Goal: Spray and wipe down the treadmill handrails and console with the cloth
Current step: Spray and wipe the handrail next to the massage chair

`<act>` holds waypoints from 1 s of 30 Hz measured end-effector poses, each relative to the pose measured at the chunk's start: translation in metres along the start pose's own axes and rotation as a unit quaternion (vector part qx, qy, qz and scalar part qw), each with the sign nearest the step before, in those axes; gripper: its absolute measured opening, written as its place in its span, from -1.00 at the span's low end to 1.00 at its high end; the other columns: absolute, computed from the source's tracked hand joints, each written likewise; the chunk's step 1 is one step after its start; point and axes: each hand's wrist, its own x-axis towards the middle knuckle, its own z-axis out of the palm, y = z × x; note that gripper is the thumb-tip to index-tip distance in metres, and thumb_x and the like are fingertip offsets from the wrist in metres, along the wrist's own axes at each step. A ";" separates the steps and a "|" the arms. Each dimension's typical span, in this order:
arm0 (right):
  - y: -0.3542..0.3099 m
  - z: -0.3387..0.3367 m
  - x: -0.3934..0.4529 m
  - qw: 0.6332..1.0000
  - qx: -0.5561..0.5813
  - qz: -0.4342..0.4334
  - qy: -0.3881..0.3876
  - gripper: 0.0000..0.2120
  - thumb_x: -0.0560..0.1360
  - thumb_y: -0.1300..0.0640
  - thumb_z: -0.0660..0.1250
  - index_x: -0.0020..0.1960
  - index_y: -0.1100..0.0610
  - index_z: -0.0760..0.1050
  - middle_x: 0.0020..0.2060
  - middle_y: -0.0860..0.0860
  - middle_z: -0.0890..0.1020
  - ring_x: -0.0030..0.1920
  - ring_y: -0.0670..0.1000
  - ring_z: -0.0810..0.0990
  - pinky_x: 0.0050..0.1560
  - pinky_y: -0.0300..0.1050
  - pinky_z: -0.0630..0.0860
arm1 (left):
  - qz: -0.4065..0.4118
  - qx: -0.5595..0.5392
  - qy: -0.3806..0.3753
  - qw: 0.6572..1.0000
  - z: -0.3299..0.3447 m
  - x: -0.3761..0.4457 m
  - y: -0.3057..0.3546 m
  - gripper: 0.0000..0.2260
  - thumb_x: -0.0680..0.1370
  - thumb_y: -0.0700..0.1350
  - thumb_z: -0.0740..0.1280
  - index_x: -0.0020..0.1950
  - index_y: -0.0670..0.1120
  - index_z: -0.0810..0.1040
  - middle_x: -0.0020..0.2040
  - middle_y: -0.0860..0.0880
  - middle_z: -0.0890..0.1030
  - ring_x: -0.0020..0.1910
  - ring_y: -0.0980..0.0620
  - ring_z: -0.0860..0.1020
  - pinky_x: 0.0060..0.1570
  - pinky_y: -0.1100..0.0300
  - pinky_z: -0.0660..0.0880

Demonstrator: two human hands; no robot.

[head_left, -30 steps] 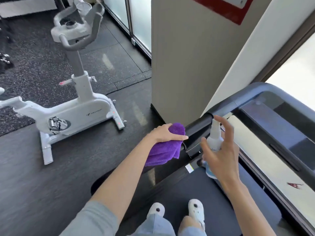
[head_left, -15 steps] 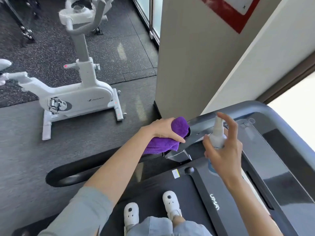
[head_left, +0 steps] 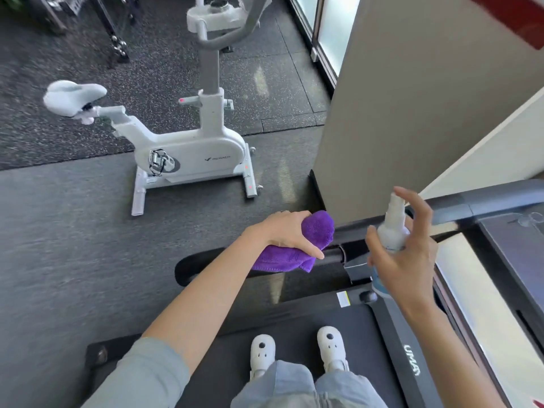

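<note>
I am at the spraying step on the left handrail (head_left: 335, 254) of the treadmill. My left hand (head_left: 282, 231) presses the purple cloth (head_left: 309, 245) down on this handrail, the fingers (head_left: 312, 251) closed over the cloth and grasping it. Just beside the cloth, toward the console (head_left: 512, 245), my right hand (head_left: 409, 260) holds the small spray bottle (head_left: 393, 228), the fingers wrapped around its body and the index finger lifted above the nozzle, not yet pressing as far as I can see. The bottle stands almost upright, long axis vertical, nozzle on top. Where the nozzle points I cannot tell. The handrail's long axis runs from the console back toward me. Next, I think, I press the nozzle over the handrail, then slide the cloth along it.
</note>
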 end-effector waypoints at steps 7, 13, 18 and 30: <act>-0.025 0.046 -0.009 1.000 0.011 -0.017 -0.021 -0.37 0.49 0.34 0.39 0.31 -0.25 0.29 -0.27 0.04 0.55 -0.44 0.29 0.54 -0.34 0.15 0.54 | -0.029 0.018 0.035 0.999 -0.013 -0.065 -0.072 -0.44 0.08 0.46 0.42 -0.06 0.27 0.35 -0.22 0.26 0.51 -0.24 0.27 0.47 -0.29 0.31 0.27; -0.041 0.080 -0.021 0.996 0.029 -0.020 -0.077 -0.36 0.51 0.35 0.38 0.31 -0.29 0.29 -0.28 0.10 0.55 -0.42 0.32 0.53 -0.27 0.22 0.58 | -0.047 -0.021 0.060 0.997 -0.019 -0.102 -0.104 -0.48 0.12 0.39 0.47 -0.04 0.40 0.32 -0.15 0.30 0.56 -0.16 0.30 0.50 -0.21 0.30 0.34; -0.045 0.097 -0.030 0.994 0.029 -0.020 -0.101 -0.36 0.51 0.34 0.37 0.31 -0.30 0.28 -0.25 0.07 0.55 -0.37 0.30 0.56 -0.18 0.28 0.58 | -0.048 -0.038 0.093 0.994 -0.016 -0.120 -0.121 -0.33 0.16 0.37 0.50 0.19 0.31 0.34 -0.05 0.25 0.60 -0.08 0.20 0.55 -0.09 0.20 0.37; -0.036 0.093 -0.033 0.996 0.027 -0.002 -0.089 -0.35 0.51 0.34 0.38 0.31 -0.31 0.28 -0.29 0.06 0.54 -0.38 0.29 0.55 -0.24 0.28 0.58 | -0.008 0.012 0.020 1.000 -0.020 -0.075 -0.082 -0.43 0.20 0.38 0.51 0.06 0.18 0.42 -0.16 0.23 0.54 -0.13 0.07 0.53 -0.11 0.12 0.34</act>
